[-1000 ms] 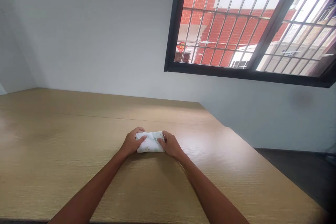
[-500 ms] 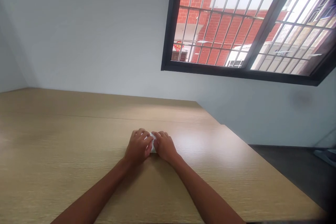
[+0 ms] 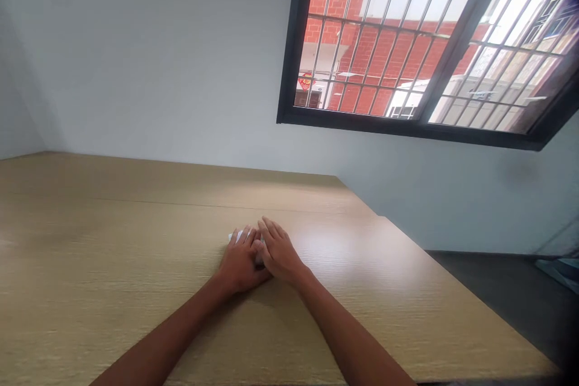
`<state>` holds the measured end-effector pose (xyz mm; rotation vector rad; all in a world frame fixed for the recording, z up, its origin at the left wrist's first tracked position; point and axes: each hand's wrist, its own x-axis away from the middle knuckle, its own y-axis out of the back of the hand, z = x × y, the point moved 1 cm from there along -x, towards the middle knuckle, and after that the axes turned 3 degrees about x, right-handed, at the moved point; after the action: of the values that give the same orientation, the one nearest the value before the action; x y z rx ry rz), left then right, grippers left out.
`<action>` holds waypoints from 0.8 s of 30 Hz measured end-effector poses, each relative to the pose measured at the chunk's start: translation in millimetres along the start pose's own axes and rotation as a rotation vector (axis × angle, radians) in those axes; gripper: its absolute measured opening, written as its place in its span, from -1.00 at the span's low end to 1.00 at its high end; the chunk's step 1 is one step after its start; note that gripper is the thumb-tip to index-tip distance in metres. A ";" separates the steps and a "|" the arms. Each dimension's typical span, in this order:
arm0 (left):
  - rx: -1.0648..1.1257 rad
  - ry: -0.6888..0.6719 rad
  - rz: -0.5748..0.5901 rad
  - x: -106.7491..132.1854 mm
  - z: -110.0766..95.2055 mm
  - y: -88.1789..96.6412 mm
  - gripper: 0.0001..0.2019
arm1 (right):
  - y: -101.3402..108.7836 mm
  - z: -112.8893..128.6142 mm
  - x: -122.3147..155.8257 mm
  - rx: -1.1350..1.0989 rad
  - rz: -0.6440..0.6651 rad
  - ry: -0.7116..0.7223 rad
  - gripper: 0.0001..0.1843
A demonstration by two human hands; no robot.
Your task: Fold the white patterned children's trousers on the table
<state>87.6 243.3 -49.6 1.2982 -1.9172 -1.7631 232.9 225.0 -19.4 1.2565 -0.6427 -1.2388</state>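
My left hand (image 3: 239, 264) and my right hand (image 3: 278, 253) lie side by side on a wooden table (image 3: 136, 253), fingers stretched out flat and touching each other. Both press down on a small folded white cloth (image 3: 236, 235). Only a sliver of the cloth shows past my left fingertips; the rest is hidden under my palms.
The table's right edge (image 3: 452, 289) runs diagonally, with dark floor (image 3: 506, 289) beyond it. A white wall stands behind the table. A barred window (image 3: 407, 42) with a black frame sits at the upper right, showing red brick outside.
My hands came together from the two ends of the white cloth and folded it smaller. Their fingers have now flattened out on top of it, covering it almost fully.
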 end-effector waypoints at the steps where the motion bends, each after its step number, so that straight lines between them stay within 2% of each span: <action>1: 0.006 -0.016 0.003 0.1 -1.1 1.7 -0.25 | 0.0 3.6 0.7 -0.033 0.034 0.043 -0.34; 3: 0.015 -0.042 0.013 -0.1 -2.8 4.4 -0.27 | -1.2 9.7 0.9 -0.093 0.117 0.076 -0.29; 5: 0.027 -0.047 0.025 -0.7 -2.6 5.3 -0.28 | -3.2 12.8 -0.5 -0.142 0.181 0.050 -0.25; 9: 0.061 0.027 0.031 -2.7 6.0 2.6 -0.18 | -6.8 9.7 -3.9 -0.181 0.220 -0.019 -0.21; 14: 0.088 0.062 0.092 -5.1 20.8 -1.2 -0.03 | -8.8 -0.9 -1.5 -0.127 0.218 -0.077 -0.24; 19: 0.118 0.047 0.109 -6.2 32.0 -7.7 -0.03 | -11.1 -4.0 2.6 -0.061 0.170 -0.070 -0.28; 24: 0.247 -0.005 0.186 -6.5 55.2 -9.2 -0.09 | -13.0 -9.7 3.7 -0.033 0.176 -0.098 -0.27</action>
<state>57.6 286.9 -69.0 1.1435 -2.2349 -1.4791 238.4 226.9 -34.9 1.0923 -0.7837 -1.1646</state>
